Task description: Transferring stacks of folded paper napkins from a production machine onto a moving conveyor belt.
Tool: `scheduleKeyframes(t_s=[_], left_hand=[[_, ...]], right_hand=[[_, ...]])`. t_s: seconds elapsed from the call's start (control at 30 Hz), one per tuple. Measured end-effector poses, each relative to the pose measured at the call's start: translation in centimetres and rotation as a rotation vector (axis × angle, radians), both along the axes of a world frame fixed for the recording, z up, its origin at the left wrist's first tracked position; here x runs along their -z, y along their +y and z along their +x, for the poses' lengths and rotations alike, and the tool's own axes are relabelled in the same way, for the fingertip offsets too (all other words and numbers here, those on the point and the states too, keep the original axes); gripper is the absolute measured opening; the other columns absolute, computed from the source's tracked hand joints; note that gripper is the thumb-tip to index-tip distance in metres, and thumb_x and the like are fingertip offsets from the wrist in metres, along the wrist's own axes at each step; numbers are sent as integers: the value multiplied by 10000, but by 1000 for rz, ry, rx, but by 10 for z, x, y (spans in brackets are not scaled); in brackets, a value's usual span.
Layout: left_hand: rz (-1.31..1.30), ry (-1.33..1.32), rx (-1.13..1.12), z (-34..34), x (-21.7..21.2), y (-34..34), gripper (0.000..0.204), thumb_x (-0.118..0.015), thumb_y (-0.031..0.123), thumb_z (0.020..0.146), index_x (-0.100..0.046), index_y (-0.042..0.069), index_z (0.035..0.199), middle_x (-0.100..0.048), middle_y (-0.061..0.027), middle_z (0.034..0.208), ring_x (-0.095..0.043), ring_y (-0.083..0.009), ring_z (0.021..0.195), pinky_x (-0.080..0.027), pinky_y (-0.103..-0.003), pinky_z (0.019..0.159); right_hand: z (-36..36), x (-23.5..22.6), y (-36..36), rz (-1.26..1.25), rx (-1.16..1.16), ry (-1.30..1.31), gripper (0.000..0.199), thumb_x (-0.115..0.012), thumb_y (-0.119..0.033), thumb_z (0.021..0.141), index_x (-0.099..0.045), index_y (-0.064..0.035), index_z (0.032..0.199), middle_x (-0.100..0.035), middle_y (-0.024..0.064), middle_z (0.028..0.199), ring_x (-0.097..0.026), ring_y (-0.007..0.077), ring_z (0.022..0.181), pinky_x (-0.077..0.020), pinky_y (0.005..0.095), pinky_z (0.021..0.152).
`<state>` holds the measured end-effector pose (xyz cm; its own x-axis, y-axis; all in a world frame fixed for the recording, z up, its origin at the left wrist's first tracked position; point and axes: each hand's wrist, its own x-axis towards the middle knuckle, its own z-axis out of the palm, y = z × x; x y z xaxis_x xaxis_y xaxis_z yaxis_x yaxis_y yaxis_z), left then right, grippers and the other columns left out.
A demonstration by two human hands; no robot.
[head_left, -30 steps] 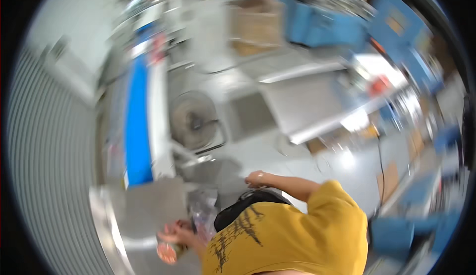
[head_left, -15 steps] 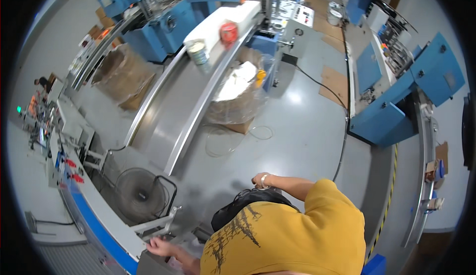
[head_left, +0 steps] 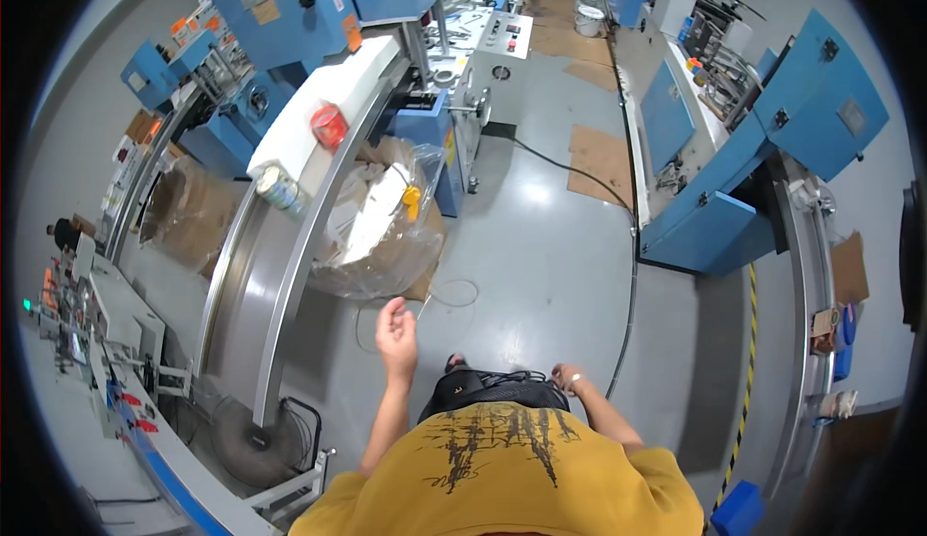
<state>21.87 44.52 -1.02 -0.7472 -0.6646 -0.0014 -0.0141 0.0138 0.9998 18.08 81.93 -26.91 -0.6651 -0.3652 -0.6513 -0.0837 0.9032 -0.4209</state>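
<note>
My left hand [head_left: 396,331] is raised in front of me over the floor. Its fingers are half bent and apart, and nothing is in it. Low beside my black shorts [head_left: 494,389] hangs my right hand [head_left: 566,378], with a pale band at the wrist. Its fingers look loosely bent, and I see nothing in them. Ahead on the left, a metal chute [head_left: 256,309] slopes toward me. A red round container [head_left: 329,126] and a pale green-and-white can [head_left: 280,190] sit by the white block [head_left: 323,101] at its upper end, out of reach of both hands.
A plastic-lined carton [head_left: 377,237] stands right of the chute, with a thin loop of cord on the floor. A round fan [head_left: 256,444] stands low left. A black cable [head_left: 632,266] runs along the floor. Blue machines [head_left: 700,232] line the right.
I have turned rightward and moved forward. My left hand has left the machine edge at lower left and risen before me. My right hand now hangs at my right side.
</note>
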Motion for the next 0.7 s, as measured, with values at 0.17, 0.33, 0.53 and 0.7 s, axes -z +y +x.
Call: scheduleKeyframes(t_s=[0.17, 0.33, 0.53, 0.7], left_hand=[[-147, 1, 147, -77, 28, 14, 282, -580, 19, 871, -536, -4, 1149, -558, 1, 890, -490, -33, 709, -425, -170, 631], [-270, -110, 230, -146, 48, 2, 327, -630, 61, 818, -563, 8, 1134, -594, -102, 1001, -556, -117, 748, -481, -252, 677], [-226, -231, 104, -221, 33, -53, 320, -607, 53, 844, -531, 10, 1152, -536, 12, 884, -480, -50, 727, -423, -185, 653], [-37, -184, 131, -258, 49, -101, 351, -611, 28, 828, -507, 6, 1163, -496, 9, 874, -434, -50, 695, -406, -183, 645]], right_hand=[[6, 12, 3, 11, 40, -174, 325, -574, -302, 797, -669, -90, 1025, -643, 188, 1053, -613, 354, 993, -487, 406, 843], [-39, 34, -19, -34, -25, -280, 401, -526, -366, 827, -650, -85, 1084, -604, 174, 1161, -581, 352, 1071, -462, 421, 888], [-151, 33, -57, -100, -116, -311, 407, -523, -366, 833, -640, -86, 1104, -595, 171, 1181, -574, 347, 1085, -455, 424, 898], [-206, 50, -84, -145, -169, -311, 412, -521, -365, 837, -633, -88, 1120, -587, 168, 1198, -569, 342, 1097, -449, 427, 907]])
